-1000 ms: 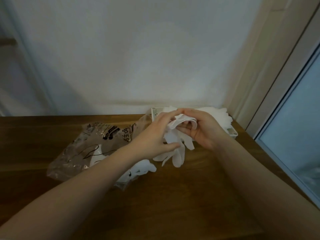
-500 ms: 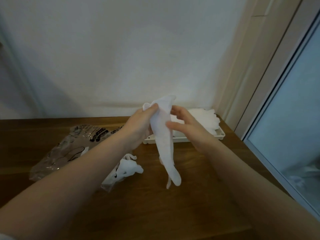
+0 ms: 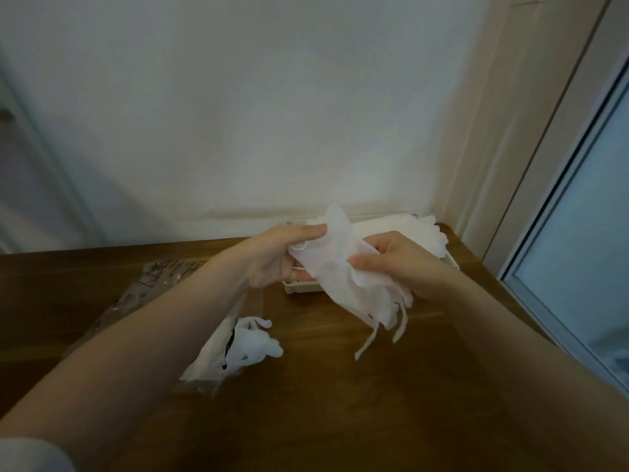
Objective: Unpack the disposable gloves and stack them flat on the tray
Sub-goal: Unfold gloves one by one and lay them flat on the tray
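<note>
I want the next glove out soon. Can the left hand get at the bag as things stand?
Probably not yet: the left hand grips the glove together with the right hand. The bag lies uncovered beneath the left forearm.

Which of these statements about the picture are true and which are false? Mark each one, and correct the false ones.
1. Both hands hold one white glove. True.
2. The tray stands on the floor. False: it stands on the wooden table.
3. The left hand is empty. False: it pinches the glove.
4. More gloves lie on the tray. True.
5. The clear bag lies left of the tray. True.
6. The right hand rests flat on the table. False: it grips the glove.
</note>
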A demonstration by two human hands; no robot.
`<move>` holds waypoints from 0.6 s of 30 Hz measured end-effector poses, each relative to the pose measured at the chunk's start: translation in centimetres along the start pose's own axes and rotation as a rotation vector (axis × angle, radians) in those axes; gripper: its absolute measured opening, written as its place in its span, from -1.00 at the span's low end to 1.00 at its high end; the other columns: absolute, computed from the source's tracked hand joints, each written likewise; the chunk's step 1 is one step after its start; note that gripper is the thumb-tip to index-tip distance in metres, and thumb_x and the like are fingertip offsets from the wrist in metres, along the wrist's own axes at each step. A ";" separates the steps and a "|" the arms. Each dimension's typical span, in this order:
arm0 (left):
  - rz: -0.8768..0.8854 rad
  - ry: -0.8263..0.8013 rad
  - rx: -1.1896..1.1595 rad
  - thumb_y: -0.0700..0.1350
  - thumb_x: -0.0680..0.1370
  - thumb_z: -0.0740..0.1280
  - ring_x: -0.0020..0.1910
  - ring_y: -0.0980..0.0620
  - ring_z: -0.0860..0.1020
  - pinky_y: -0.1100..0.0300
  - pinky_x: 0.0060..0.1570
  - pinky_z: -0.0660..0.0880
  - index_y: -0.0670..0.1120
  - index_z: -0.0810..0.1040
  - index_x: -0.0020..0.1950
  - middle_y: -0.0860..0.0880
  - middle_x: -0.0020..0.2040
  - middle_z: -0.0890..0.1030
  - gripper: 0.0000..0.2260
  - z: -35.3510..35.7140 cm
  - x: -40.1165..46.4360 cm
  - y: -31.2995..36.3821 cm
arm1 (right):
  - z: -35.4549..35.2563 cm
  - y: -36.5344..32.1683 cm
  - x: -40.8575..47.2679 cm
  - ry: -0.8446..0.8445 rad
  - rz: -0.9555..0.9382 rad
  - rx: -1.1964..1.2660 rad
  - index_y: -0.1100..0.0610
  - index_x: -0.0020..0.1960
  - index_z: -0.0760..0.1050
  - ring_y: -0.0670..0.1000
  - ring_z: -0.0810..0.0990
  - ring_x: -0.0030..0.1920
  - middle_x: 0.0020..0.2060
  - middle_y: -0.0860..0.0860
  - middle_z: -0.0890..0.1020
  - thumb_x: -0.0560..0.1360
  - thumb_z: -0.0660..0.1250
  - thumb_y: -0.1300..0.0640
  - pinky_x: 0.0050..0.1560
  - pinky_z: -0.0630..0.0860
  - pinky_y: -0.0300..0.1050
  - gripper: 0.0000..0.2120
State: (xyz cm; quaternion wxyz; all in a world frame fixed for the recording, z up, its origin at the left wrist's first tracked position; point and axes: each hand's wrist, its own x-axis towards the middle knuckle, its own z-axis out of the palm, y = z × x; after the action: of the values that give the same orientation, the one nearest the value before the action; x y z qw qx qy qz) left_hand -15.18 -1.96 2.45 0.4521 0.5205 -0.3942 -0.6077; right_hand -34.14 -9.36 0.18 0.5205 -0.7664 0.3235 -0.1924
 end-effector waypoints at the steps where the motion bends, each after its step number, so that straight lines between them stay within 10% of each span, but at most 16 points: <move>1: -0.030 0.021 0.097 0.04 0.31 0.37 -0.05 -0.01 0.59 0.16 -0.21 0.57 -0.10 0.50 0.18 -0.07 0.00 0.59 -0.53 0.3 0.5 0.3 | -0.4 0.1 0.1 0.000 0.002 -0.041 0.12 -0.04 0.62 -0.02 0.67 -0.16 -0.20 0.01 0.69 0.52 0.32 0.12 -0.19 0.58 -0.21 -0.88; 7: 0.045 0.130 0.305 -0.14 0.55 0.30 -0.13 0.01 0.55 0.13 -0.06 0.54 -0.15 0.52 -0.06 -0.05 -0.14 0.59 -0.92 1.2 4.2 1.2 | -3.3 1.0 1.1 -0.002 0.036 -0.143 0.14 -0.06 0.63 0.03 0.65 -0.09 -0.13 0.05 0.68 0.49 0.36 0.10 0.00 0.57 -0.07 -0.87; 13: 0.218 0.187 0.385 -0.12 0.56 0.29 -0.15 0.01 0.57 0.17 -0.08 0.55 -0.16 0.61 -0.10 -0.10 -0.12 0.63 -0.84 0.9 6.9 3.1 | -7.3 1.7 2.1 0.190 0.087 0.020 0.13 -0.03 0.61 -0.03 0.63 -0.06 -0.10 -0.01 0.68 0.49 0.36 0.14 0.00 0.53 -0.13 -0.90; 18: 0.345 0.228 0.609 -0.08 0.54 0.33 -0.49 0.23 0.38 0.38 -0.46 0.31 -0.15 0.62 -0.13 -0.01 -0.33 0.51 -0.83 1.7 10.1 6.5 | -10.9 0.3 3.9 0.605 -0.099 -0.088 0.27 -0.07 0.54 0.02 0.54 -0.21 -0.22 0.10 0.59 0.52 0.33 0.12 -0.18 0.45 -0.13 -0.80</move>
State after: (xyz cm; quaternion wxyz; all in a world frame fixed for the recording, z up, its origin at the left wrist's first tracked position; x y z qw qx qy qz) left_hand -16.45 -13.44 6.05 0.4132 0.6214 -0.5862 -0.3155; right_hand -38.29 -19.46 3.92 0.3569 -0.7110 0.4342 -0.4226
